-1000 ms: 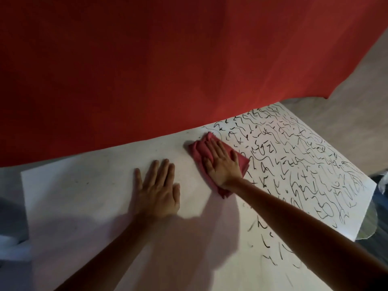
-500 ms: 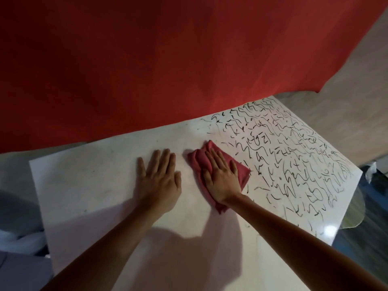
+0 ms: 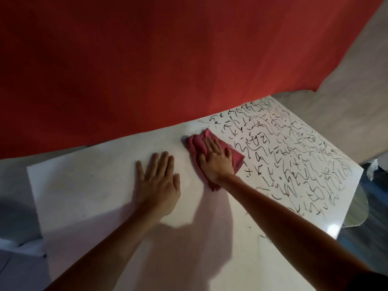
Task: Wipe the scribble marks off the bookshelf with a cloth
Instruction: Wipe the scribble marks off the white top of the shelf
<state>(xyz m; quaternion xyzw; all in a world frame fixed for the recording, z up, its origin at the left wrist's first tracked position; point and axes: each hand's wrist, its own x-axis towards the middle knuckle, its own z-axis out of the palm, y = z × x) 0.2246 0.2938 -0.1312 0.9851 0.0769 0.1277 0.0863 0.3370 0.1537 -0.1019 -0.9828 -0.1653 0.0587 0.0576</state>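
Flat beneath the right hand (image 3: 217, 159) lies the cloth (image 3: 196, 143).

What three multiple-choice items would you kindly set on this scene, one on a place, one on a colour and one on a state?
1. Where on the white shelf surface are the black scribbles?
A) On the part at the person's right
B) On the part at the person's left
C) Only along the near edge
2. What colour is the cloth?
A) Blue
B) Pinkish red
C) Yellow
3. How does the left hand lie?
A) Curled in a fist
B) Pinching the cloth
C) Flat on the surface, fingers straight

Answers: 1 A, the marks crowd the surface right of the cloth; 2 B, pinkish-red fabric shows around the right hand pressing it; 3 C, its palm rests on bare surface, apart from the cloth.
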